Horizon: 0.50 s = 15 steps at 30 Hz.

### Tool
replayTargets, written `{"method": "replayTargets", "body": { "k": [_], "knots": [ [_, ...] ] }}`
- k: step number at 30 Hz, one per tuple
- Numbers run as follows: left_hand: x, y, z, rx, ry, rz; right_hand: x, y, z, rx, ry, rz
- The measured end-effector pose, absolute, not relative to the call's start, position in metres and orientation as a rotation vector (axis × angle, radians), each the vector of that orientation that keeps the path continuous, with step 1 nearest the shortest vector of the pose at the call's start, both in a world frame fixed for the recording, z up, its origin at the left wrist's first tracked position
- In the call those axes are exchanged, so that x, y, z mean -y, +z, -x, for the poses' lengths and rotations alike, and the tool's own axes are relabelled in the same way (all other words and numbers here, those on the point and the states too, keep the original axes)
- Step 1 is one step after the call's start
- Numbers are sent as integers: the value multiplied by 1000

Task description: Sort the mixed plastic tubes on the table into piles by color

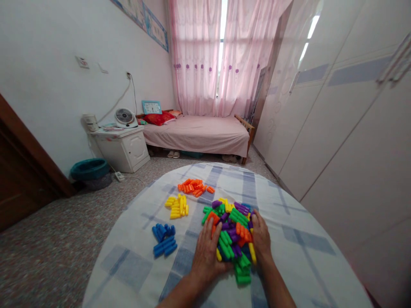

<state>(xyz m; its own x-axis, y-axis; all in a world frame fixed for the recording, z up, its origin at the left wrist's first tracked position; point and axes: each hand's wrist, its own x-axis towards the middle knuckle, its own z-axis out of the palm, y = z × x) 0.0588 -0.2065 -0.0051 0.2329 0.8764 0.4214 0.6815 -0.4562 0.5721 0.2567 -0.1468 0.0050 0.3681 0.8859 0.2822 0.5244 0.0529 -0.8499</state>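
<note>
A mixed pile of ribbed plastic building pieces [229, 237] in green, purple, orange, yellow and blue lies on the round table. My left hand [207, 248] rests against the pile's left side, its fingers apart and the thumb stretched along the near edge. On the opposite side, my right hand [261, 235] touches the pile with its fingers bent over the edge; some fingertips are hidden. Neither hand shows a piece lifted. To the left lie three single-colour groups: orange pieces [192, 187] farthest, yellow pieces [178, 207] in the middle and blue pieces [164, 239] nearest.
A checked cloth [128, 267] covers the table. Beyond it stands a bed [199, 132] below pink curtains [199, 51]. At the left are a white cabinet [123, 149] with a fan [125, 116] and a teal bin [90, 170]. A tall wardrobe [346, 141] lines the right.
</note>
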Motion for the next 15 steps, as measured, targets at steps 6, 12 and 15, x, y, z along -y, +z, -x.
{"method": "replayTargets", "body": {
  "k": [6, 12, 15],
  "knots": [
    [168, 0, -57, -1377, 1006, -2275, 148, 7, -246, 1173, 585, 1545],
    [165, 0, -55, -1363, 1033, -2285, 155, 9, -249, 1195, 588, 1527],
    [169, 5, -52, -1319, 1024, -2271, 156, 9, -253, 1224, 476, 1578]
  ]
}}
